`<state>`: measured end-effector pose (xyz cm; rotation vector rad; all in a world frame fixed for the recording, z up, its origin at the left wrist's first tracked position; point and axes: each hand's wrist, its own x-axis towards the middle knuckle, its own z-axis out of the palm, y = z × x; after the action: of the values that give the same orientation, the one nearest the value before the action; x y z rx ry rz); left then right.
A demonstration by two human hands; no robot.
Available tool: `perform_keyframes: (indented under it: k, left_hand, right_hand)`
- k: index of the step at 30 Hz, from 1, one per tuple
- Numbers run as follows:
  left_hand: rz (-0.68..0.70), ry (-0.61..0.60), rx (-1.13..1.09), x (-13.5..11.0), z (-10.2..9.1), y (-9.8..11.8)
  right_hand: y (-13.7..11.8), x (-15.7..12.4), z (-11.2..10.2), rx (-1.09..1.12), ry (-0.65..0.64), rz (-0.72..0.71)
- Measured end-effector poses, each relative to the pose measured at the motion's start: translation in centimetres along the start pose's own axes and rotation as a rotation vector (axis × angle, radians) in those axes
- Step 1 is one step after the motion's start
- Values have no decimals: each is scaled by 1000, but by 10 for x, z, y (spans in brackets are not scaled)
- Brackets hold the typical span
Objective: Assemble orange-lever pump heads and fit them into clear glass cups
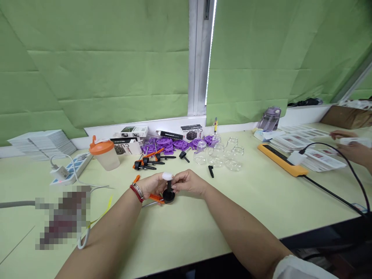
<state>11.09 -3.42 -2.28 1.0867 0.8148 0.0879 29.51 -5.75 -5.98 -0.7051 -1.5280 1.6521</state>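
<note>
My left hand (156,185), with a white wrap on one fingertip, is closed around a black part (169,195) that has a round cup-like end and a stem. An orange piece (157,198) and a thin metal rod show under that hand; whether they are held too is unclear. My right hand (188,183) pinches the same black part at its stem from the right. Beyond my hands lie several similar black parts (145,167) with orange pieces among them. A single black part (184,156) and a small black L-shaped piece (210,171) lie farther right.
Clear jars (216,155) stand behind my right hand, before purple rings (180,145) and printed boxes (129,146). An orange-lidded cup (105,157) and power strip (77,166) are left. Right are a yellow power strip (280,162), paper stacks (316,159) and another person's hands (353,149).
</note>
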Motion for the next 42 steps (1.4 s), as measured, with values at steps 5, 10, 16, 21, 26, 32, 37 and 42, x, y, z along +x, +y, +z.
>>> perform_keyframes:
  k: [5,10,16,21,26,32,37,42]
  left_hand:
    - [-8,42,-1,-1,2,0]
    - [-22,73,2,-2,3,0]
    - [-23,56,2,-1,0,-2]
    - [0,35,-18,1,-3,-4]
    - [4,38,-18,1,-4,-6]
    - [18,27,-24,-1,-1,-5]
    - [19,47,-30,-2,1,-5]
    - [45,58,-40,-3,2,-5]
  right_hand:
    - [2,0,-1,3,16,1]
    - [1,-1,-2,0,16,3]
    - [0,-2,-1,31,-17,-13]
    - [4,0,-2,38,-15,-7]
    - [9,2,-2,47,-37,-16]
    - [9,2,0,43,-25,-12]
    - [9,3,0,31,-41,-4]
    - [10,3,1,59,-25,-13]
